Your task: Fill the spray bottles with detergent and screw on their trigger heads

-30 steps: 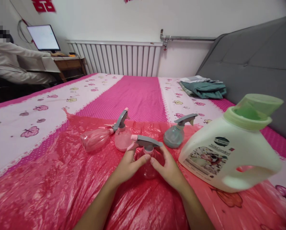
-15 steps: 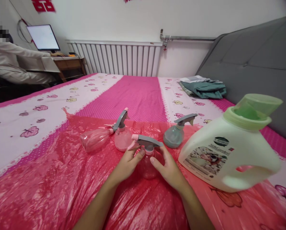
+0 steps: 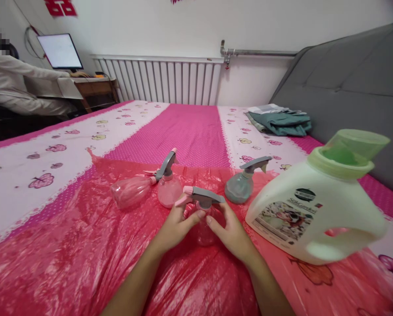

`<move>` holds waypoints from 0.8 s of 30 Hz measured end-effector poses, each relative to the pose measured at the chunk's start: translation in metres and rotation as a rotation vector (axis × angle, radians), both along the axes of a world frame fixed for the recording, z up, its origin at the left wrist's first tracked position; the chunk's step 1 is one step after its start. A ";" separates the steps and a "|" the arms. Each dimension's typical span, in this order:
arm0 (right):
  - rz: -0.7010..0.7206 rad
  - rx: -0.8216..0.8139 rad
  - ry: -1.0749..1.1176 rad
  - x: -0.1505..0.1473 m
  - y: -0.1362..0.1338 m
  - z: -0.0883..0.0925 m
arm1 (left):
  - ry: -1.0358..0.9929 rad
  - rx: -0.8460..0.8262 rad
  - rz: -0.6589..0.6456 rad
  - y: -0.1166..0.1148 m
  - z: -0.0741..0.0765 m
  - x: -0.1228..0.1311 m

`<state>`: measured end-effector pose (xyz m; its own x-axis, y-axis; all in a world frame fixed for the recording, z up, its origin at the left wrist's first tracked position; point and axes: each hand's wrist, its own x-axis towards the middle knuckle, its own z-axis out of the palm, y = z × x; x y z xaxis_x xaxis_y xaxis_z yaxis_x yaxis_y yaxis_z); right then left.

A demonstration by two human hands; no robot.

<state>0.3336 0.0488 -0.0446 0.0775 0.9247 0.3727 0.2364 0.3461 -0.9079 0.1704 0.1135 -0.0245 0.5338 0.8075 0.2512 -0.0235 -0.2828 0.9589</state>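
Note:
A clear pink spray bottle [image 3: 205, 235] stands upright in front of me, with a grey trigger head and pink nozzle pointing left. My left hand [image 3: 180, 224] is closed around its left side, thumb at the neck below the head. On the other side my right hand [image 3: 228, 226] grips it, thumb near the neck and fingers behind. Just beyond stand a second pink spray bottle [image 3: 169, 191] and a grey-green spray bottle [image 3: 238, 188]. Another pink spray bottle [image 3: 132, 192] lies on its side at the left.
A large white detergent jug [image 3: 318, 210] with a green cap stands close to my right arm. Red plastic sheeting [image 3: 67, 254] covers the near part of the bed. Folded clothes [image 3: 278, 120] lie farther back. A person [image 3: 21, 83] sits at a desk at far left.
My left thumb has shifted right, over the bottle's neck towards the right thumb. The trigger head has turned or tilted slightly. The other bottles have stayed in place.

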 end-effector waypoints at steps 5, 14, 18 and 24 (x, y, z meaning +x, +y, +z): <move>0.003 0.000 0.003 0.000 0.001 -0.001 | -0.009 0.008 0.002 0.001 -0.003 0.001; -0.005 -0.007 0.027 0.000 0.001 -0.001 | 0.036 0.024 0.039 0.000 -0.006 -0.001; -0.011 -0.019 0.022 0.000 0.000 -0.004 | 0.065 0.071 0.015 0.001 -0.005 -0.003; -0.008 -0.013 0.010 0.000 0.000 -0.002 | 0.032 0.034 0.041 0.000 -0.006 -0.001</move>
<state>0.3341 0.0483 -0.0464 0.0884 0.9289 0.3595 0.2303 0.3321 -0.9147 0.1690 0.1130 -0.0300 0.5086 0.8202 0.2619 0.0196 -0.3151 0.9489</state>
